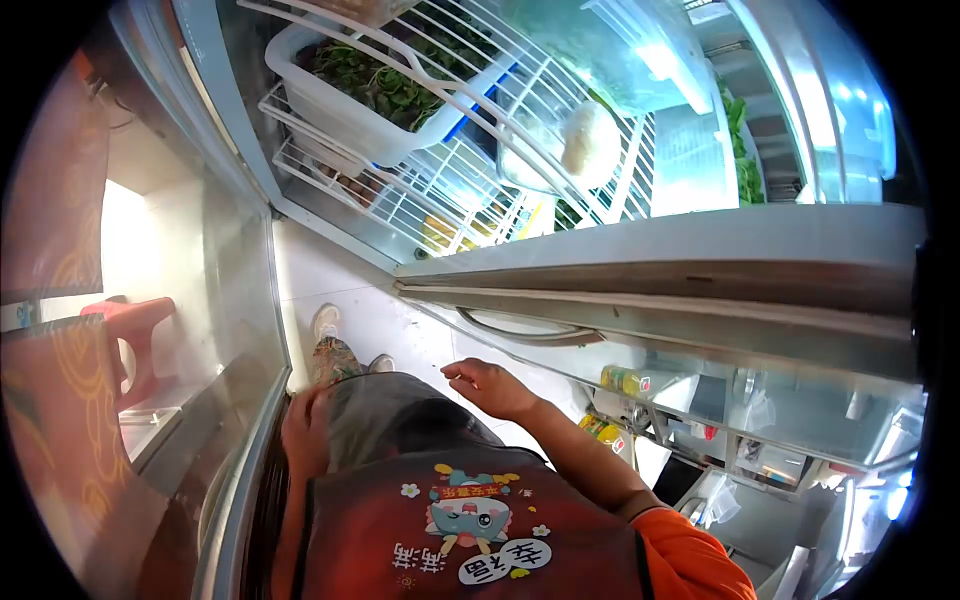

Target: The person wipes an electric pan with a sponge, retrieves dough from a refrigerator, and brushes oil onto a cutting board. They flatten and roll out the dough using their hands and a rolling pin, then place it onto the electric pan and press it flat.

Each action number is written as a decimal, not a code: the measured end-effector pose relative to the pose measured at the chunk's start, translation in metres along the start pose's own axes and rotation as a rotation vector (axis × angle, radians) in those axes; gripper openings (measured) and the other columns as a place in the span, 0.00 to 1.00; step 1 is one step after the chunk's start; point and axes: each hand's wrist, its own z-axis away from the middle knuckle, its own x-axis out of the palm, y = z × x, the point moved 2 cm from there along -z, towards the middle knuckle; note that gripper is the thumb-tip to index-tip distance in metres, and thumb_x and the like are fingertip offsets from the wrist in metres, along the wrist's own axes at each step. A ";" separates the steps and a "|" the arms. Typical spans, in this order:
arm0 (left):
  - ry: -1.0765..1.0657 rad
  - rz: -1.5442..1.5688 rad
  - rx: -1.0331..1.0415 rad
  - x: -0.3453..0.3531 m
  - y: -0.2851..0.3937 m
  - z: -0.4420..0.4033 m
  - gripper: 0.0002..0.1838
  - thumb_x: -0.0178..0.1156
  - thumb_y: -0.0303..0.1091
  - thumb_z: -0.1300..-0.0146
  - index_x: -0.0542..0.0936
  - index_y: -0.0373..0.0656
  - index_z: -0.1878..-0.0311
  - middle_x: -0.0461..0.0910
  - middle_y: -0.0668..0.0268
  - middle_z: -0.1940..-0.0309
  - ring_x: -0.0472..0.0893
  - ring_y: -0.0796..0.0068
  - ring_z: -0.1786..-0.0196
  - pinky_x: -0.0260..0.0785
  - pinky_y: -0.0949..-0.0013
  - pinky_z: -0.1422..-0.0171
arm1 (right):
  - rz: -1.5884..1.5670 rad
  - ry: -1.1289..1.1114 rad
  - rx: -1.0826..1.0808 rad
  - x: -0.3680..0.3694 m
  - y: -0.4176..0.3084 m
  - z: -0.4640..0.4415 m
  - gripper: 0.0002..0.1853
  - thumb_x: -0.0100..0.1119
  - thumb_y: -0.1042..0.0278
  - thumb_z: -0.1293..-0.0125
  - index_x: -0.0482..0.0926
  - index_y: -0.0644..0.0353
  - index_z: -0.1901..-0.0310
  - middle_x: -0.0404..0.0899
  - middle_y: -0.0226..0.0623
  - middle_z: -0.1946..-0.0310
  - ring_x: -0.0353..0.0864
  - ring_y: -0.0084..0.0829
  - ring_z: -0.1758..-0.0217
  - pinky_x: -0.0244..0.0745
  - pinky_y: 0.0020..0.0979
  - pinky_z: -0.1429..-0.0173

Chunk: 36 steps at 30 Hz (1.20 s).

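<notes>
An open upright fridge with white wire shelves (450,170) fills the top of the head view. On a shelf stands a white tub (345,115) of leafy greens (385,85), and to its right a clear bag or container with something pale (590,140). My right hand (490,388) hovers over the floor in front of the fridge, fingers partly curled and apart, with nothing in it. My left hand (308,430) hangs low beside the dark apron (400,510), near the glass door's edge; its fingers are loosely spread and hold nothing visible.
The glass door (225,300) stands along the left, with a red stool (140,340) beyond it. A long handled door frame (660,310) crosses the right side. Below it are a counter with yellow-labelled bottles (605,432) and other items. My shoes (327,320) are on the pale floor.
</notes>
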 end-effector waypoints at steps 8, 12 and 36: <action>-0.610 0.518 0.118 0.197 0.182 -0.204 0.35 0.62 0.48 0.29 0.68 0.33 0.27 0.76 0.55 0.36 0.76 0.65 0.34 0.68 0.65 0.31 | -0.042 -0.030 0.088 0.023 0.024 0.003 0.18 0.53 0.54 0.25 0.80 0.53 0.42 0.83 0.46 0.48 0.84 0.46 0.46 0.79 0.43 0.40; -0.675 0.437 0.161 0.281 0.205 -0.240 0.38 0.63 0.50 0.30 0.67 0.28 0.29 0.78 0.48 0.37 0.80 0.60 0.40 0.70 0.63 0.35 | -0.068 0.050 0.104 0.028 0.028 0.016 0.18 0.54 0.54 0.24 0.81 0.54 0.42 0.84 0.46 0.48 0.84 0.47 0.45 0.79 0.43 0.41; -1.161 0.535 -0.144 0.367 0.182 -0.232 0.26 0.64 0.42 0.32 0.75 0.26 0.43 0.82 0.49 0.49 0.84 0.63 0.51 0.75 0.62 0.48 | -0.153 0.189 0.228 0.052 0.040 0.045 0.18 0.59 0.62 0.27 0.80 0.60 0.40 0.85 0.50 0.49 0.86 0.46 0.47 0.81 0.40 0.43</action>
